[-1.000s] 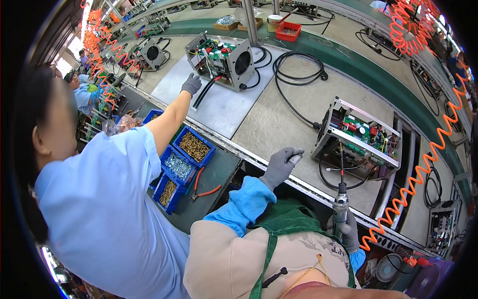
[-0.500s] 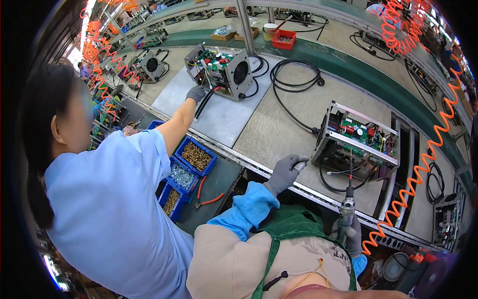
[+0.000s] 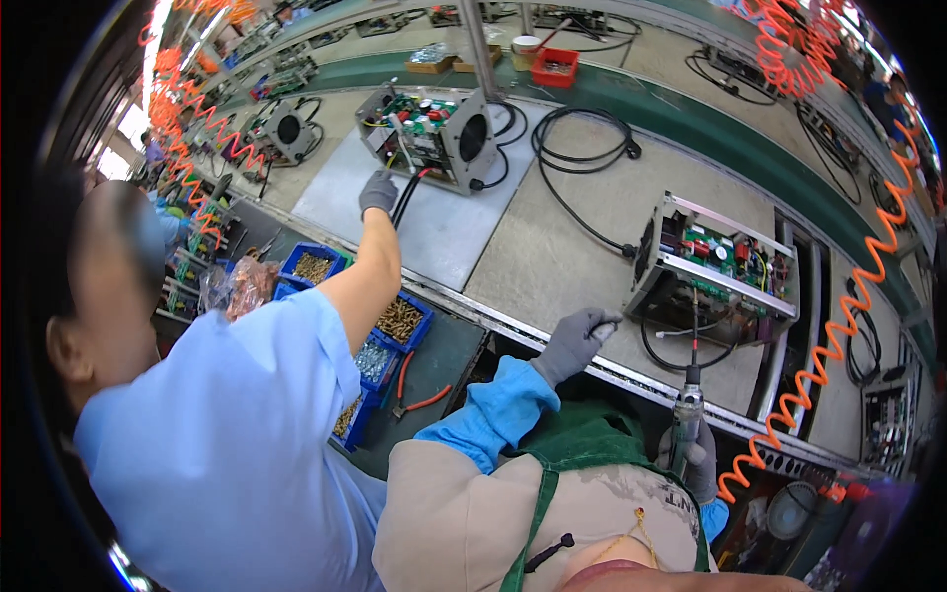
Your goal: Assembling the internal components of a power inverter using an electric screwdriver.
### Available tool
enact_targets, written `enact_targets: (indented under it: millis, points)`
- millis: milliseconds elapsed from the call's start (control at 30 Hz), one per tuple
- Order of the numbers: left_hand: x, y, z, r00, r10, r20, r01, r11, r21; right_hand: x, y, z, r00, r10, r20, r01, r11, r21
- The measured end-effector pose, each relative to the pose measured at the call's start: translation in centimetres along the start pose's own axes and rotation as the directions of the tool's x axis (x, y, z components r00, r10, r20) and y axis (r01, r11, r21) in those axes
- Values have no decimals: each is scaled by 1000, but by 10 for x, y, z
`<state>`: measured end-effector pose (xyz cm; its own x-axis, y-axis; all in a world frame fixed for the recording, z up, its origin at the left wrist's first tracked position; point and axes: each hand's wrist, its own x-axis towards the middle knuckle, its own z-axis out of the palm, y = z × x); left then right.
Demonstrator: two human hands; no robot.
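Observation:
My right hand, in a grey glove, grips a power screwdriver held upright at the front of a metal-framed unit. The driver's long thin bit reaches up to the lower front of that unit, which holds green circuit boards; the tip's exact contact is hard to see. My left hand, also gloved in grey, hovers over the table's near edge, left of the unit. Its fingers are curled with the tips together; whatever they may pinch is too small to name. A black cable runs from the unit's left side into a coil.
A co-worker in a blue shirt stands close on my left, one gloved hand beside a second unit. Blue bins of screws and red-handled pliers lie between us. An orange coiled hose hangs at right.
The co-worker has leaned further and turned, and their gloved hand has shifted slightly left of the black cables. My left hand has moved slightly right. The screwdriver stays at the unit.

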<state>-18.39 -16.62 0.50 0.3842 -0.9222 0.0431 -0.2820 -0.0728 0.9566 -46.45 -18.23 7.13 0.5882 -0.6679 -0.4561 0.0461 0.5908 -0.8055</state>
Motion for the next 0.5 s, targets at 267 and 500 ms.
enact_targets:
  millis: [267,500]
  points:
    - [65,59,-18,935,334,-123,-344,936,-71,10,-4,1,1000,7,-6,-7,1000,9]
    - [142,96,4,779,521,350,-627,623,468,10,-3,6,1000,4,-10,-5,999,-52]
